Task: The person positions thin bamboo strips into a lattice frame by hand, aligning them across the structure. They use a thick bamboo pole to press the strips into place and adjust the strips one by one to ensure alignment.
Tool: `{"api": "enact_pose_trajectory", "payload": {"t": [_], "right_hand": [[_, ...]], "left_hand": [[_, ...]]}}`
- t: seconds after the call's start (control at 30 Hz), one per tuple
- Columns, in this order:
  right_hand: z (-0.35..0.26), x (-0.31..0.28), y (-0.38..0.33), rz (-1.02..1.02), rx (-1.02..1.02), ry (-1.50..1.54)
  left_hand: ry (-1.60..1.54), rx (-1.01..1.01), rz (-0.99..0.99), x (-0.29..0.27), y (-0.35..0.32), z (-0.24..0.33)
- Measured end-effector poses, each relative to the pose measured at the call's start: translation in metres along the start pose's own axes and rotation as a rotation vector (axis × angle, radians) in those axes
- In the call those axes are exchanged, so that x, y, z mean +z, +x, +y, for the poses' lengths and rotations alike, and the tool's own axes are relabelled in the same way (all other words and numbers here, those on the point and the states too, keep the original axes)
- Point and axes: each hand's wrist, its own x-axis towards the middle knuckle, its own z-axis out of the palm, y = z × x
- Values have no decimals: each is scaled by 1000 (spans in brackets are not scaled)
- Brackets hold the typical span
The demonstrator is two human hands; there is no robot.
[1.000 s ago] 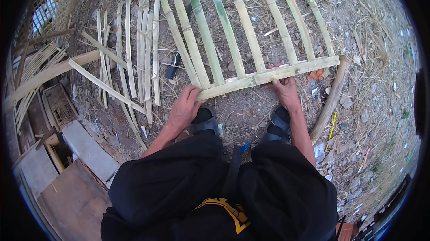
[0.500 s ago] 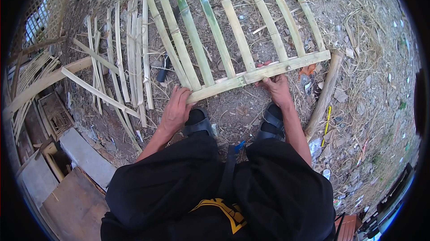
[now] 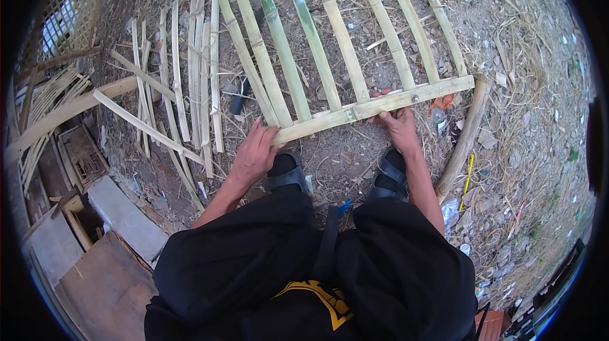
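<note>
A frame of split bamboo slats [image 3: 327, 39] stretches away from me over the ground. Its near end is a bamboo crosspiece [image 3: 374, 107] with small round fastener heads. My left hand [image 3: 255, 152] is closed on the crosspiece's left end, close to the outermost slat. Right of the middle, my right hand [image 3: 396, 126] grips the same crosspiece, thumb on the near side and some fingertips showing beyond it. The far end of the frame runs out of view at the top.
Loose bamboo strips [image 3: 193, 81] lie left of the frame, with a dark-handled tool [image 3: 238, 98] between them and it. A round wooden pole [image 3: 466, 138] lies to the right, near a yellow stick [image 3: 468, 176]. Boards [image 3: 124, 217] are stacked at lower left.
The whole view has shifted slightly, with everything a little further right and lower. Both hands keep their hold on the crosspiece.
</note>
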Motion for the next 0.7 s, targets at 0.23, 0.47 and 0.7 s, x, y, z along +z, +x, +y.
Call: {"api": "enact_pose_trajectory", "payload": {"t": [0.23,0.47,0.7], "right_hand": [[4,-1,1,-1,-14,27],[4,-2,1,-7,-11,44],[3,1,0,23,-4,26]], "left_hand": [[0,-1,-38,-5,-1,2],[6,2,-47,-1,-1,-2],[-31,14,16,5,-3,-6]]}}
